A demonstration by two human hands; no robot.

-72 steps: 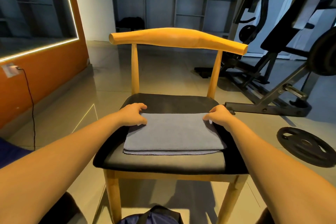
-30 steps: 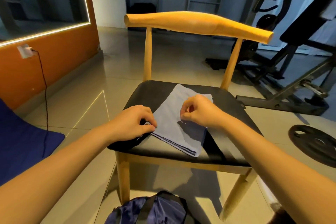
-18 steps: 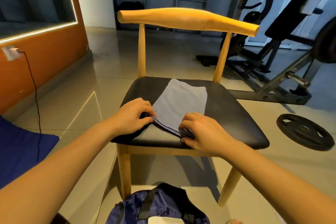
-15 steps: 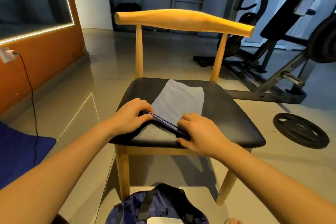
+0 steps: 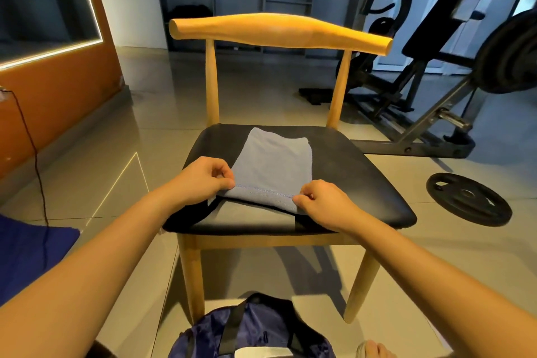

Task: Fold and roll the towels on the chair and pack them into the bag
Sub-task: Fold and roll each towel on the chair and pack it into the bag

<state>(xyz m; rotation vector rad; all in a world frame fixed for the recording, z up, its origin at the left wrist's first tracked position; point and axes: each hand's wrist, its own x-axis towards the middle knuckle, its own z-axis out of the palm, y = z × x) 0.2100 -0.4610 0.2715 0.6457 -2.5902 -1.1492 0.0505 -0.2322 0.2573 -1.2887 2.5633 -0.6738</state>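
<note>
Our left hand (image 5: 203, 180) and right hand (image 5: 322, 203) each keep a pinching grip on the near stitched edge of the folded grey-blue cloth towel (image 5: 273, 166), raising it slightly. Its far end lies flat on the black-seated wooden chair (image 5: 348, 177). On the floor below sits the dark blue fabric bag (image 5: 250, 328).

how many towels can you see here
1: a folded grey towel on the chair seat, near edge pinched by left hand and right hand. The bag could hide others.
</note>
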